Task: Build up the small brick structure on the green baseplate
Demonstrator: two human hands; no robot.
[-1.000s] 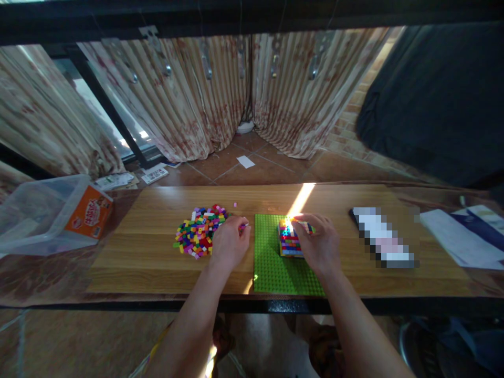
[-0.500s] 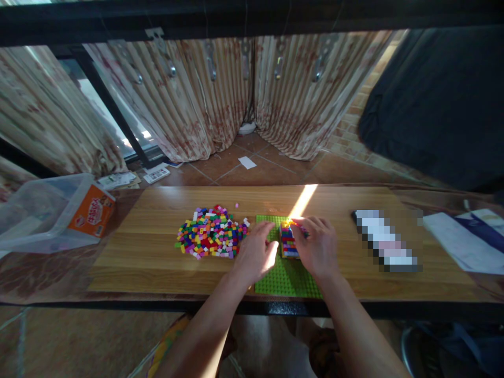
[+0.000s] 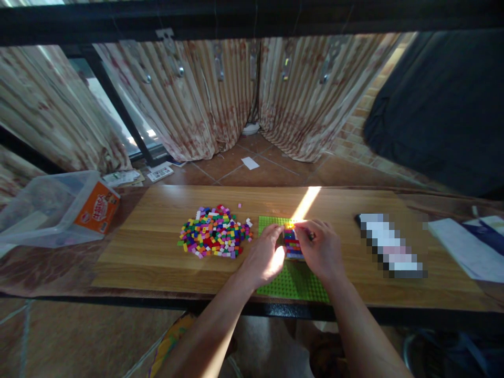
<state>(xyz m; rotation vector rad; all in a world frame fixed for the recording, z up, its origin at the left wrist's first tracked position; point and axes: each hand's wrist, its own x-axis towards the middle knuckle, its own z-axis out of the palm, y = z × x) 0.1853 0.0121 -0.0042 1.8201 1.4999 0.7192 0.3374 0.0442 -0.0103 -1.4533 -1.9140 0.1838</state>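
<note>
A built block of colourful toy bricks [image 3: 293, 249] stands on a green studded baseplate [image 3: 287, 286], partly covered by my hands. My left hand [image 3: 265, 257] is at the block's left side, thumb and fingers apart in a curve; whether it touches the block I cannot tell. My right hand [image 3: 322, 251] is over the block's right side with its fingers bent together and the tips at the top far part. Anything pinched in those fingertips is hidden. Sunlight glares on yellow bricks [image 3: 290, 226] there. A pile of loose toy bricks [image 3: 214, 231] lies left of the baseplate.
On the wooden board [image 3: 157, 210], a blurred-out dark-edged object [image 3: 389, 244] lies to the right. A clear plastic bin with an orange label [image 3: 98, 209] is at far left. Papers [image 3: 457, 249] lie at far right. Striped curtains [image 3: 212, 105] hang beyond.
My left hand has come closer to the block's left side. My right hand stays at the block's right with fingers bent. The whole view has shifted slightly.
</note>
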